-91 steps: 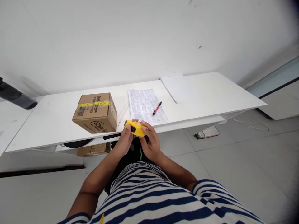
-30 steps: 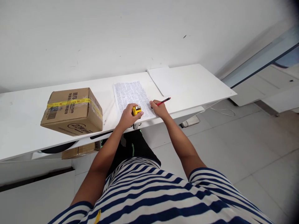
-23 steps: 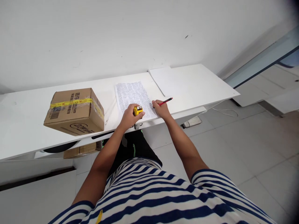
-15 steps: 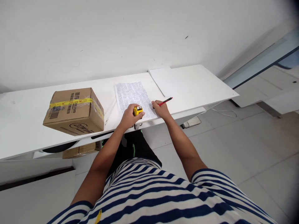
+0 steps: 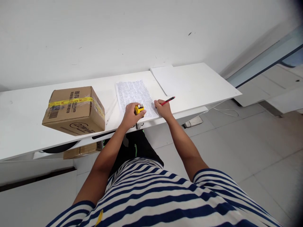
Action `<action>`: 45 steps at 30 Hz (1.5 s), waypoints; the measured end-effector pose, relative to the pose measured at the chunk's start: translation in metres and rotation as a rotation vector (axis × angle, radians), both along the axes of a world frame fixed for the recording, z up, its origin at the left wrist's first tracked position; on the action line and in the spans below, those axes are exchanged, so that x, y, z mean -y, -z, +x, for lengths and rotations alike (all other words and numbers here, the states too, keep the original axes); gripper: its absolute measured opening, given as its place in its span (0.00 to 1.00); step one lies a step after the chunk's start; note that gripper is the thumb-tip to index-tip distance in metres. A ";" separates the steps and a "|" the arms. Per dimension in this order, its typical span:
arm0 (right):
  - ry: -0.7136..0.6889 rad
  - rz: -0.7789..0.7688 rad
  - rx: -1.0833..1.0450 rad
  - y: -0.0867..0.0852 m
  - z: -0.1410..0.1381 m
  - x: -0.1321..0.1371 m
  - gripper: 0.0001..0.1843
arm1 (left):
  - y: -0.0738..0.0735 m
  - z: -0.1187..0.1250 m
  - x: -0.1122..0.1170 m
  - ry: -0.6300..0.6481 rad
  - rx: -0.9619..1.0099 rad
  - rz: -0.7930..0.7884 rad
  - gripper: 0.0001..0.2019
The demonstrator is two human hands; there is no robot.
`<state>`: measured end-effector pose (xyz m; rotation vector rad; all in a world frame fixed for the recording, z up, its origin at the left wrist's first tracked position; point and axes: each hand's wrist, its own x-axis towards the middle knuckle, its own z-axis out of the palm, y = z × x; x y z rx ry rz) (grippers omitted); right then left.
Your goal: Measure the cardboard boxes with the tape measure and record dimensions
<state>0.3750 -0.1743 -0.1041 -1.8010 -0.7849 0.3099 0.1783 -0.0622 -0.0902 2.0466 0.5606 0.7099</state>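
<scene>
A yellow and black tape measure [image 5: 139, 109] is in my left hand [image 5: 131, 115], the fingers curled round its case at the near edge of a sheet covered in handwriting [image 5: 132, 92]. My right hand [image 5: 163, 110] grips a red pen [image 5: 168, 101] with a black end, which slants up to the right. The pen's tip points down at the right side of the written sheet; whether it touches the paper I cannot make out. Both hands rest near the front edge of the white desk [image 5: 201, 82].
A taped cardboard box [image 5: 73, 110] stands on the desk to the left. Blank white paper [image 5: 163, 78] lies at the back right, near the wall. Below the desk are another carton [image 5: 81, 150], a power strip [image 5: 193, 122] and a white cable [image 5: 226, 112] on the tiled floor.
The view has shifted slightly, so the desk and box sit a little higher in the picture. Both hands keep their hold on the tape measure and the pen, almost in place.
</scene>
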 end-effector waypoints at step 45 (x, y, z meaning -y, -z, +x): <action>0.096 0.067 0.070 0.006 -0.004 0.002 0.25 | 0.018 -0.017 0.001 -0.454 0.480 -0.029 0.18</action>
